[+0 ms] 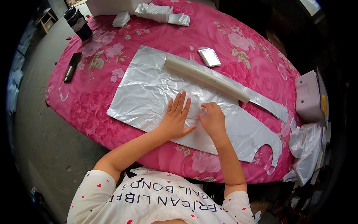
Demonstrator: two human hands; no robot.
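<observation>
A flat stack of silvery-white plastic vest bags [140, 89] lies slantwise on the table, handle ends toward the right. My left hand [174, 121] rests palm down on it, fingers stretched out. Just to the right, my right hand [213, 121] is closed in a pinch, thumb against fingers. A small bit of thin clear plastic [202, 111] shows at its fingertips; its full shape cannot be made out against the bags. Beyond both hands, a cream-coloured pipe [207, 79] lies across the stack, with a thin metal rod [263, 107] showing from its right end.
The table wears a pink floral cloth [93, 112]. At the far side are rows of folded white packets [158, 14] and a white box [112, 6]. A small silvery packet [209, 57], dark bottle [78, 24] and phone [72, 67] lie around; a pink container [308, 96] and loose plastic bags [306, 143] are right.
</observation>
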